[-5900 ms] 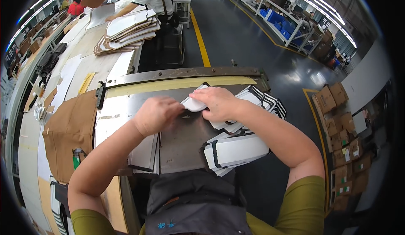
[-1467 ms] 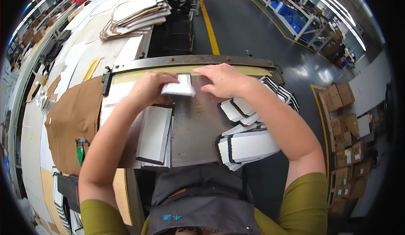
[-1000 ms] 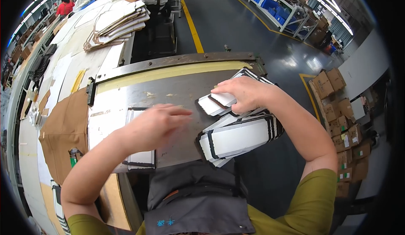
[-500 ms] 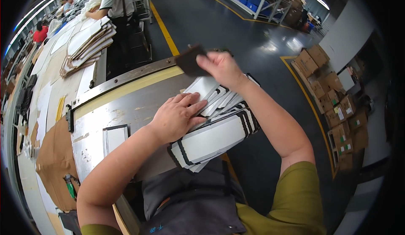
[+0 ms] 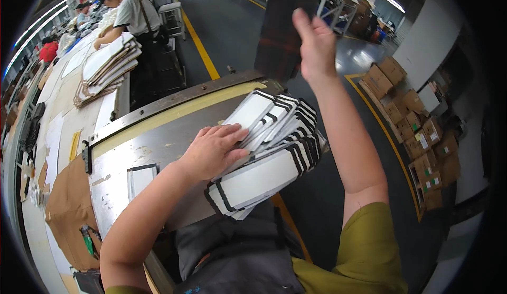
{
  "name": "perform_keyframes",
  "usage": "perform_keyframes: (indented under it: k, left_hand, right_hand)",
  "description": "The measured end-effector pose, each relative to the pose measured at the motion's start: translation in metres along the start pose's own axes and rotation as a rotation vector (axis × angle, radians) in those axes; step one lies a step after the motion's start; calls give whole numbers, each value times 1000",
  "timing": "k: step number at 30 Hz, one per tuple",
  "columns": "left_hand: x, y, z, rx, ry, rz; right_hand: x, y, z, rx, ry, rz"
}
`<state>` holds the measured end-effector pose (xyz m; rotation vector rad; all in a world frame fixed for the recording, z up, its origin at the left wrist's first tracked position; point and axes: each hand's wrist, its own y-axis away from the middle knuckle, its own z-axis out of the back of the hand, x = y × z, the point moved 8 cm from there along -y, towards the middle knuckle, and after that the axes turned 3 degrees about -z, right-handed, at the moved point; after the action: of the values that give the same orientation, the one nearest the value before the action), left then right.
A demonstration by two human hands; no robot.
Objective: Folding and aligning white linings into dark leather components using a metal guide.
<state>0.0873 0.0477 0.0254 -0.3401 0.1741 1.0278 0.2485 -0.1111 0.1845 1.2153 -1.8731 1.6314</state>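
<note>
Dark panel [image 5: 280, 35] is up in the air, standing tall beyond the far right corner of the bench [image 5: 150, 146]; gap below it not readable. Right hand [image 5: 319, 48] has it at the right edge, grip seemingly closed on it: thumb over the near face, fingers mostly hidden.

Just changed: panel lifted from low over the corner to well above it. Meaning for the work: right hand is occupied away from the pile, and only the left hand [image 5: 214, 149] touches the white pieces [image 5: 251, 114]. Left grip wide, palm down, fingers spread across their near left end, holding nothing between them.

White pieces lie fanned, black bands along their ends; a lower bundle [image 5: 259, 183] of the same kind sits just nearer the body, reaching past the bench edge. Another white piece [image 5: 141, 179] lies apart, beyond the left forearm (partly covered by it). Farther left, a brown sheet [image 5: 68, 212] with a green-handled tool [image 5: 87, 240] on it.

Against half a second ago: panel higher and less smeared, left hand in much the same place. A second ago the right hand was on the white pieces, the left blurred over bare metal.
</note>
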Motion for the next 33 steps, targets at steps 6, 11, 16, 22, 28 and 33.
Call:
perform_keyframes:
  k: [6, 11, 16, 22, 28, 33]
  left_hand:
    - [65, 15, 68, -283, 685, 354]
    - [85, 52, 47, -416, 962, 502]
    - [83, 49, 56, -682, 966, 387]
    - [80, 44, 61, -669, 832, 221]
    - [71, 29, 44, -743, 769, 141]
    - [63, -18, -14, -355, 949, 503]
  right_hand:
    - [-52, 102, -126, 661, 25, -161]
    - [-73, 132, -150, 886, 34, -392]
    - [-72, 137, -135, 943, 157, -389]
    - [2, 119, -73, 881, 443, -204]
    - [30, 162, 43, 906, 1331, -189]
    - [11, 205, 75, 696, 1305, -57]
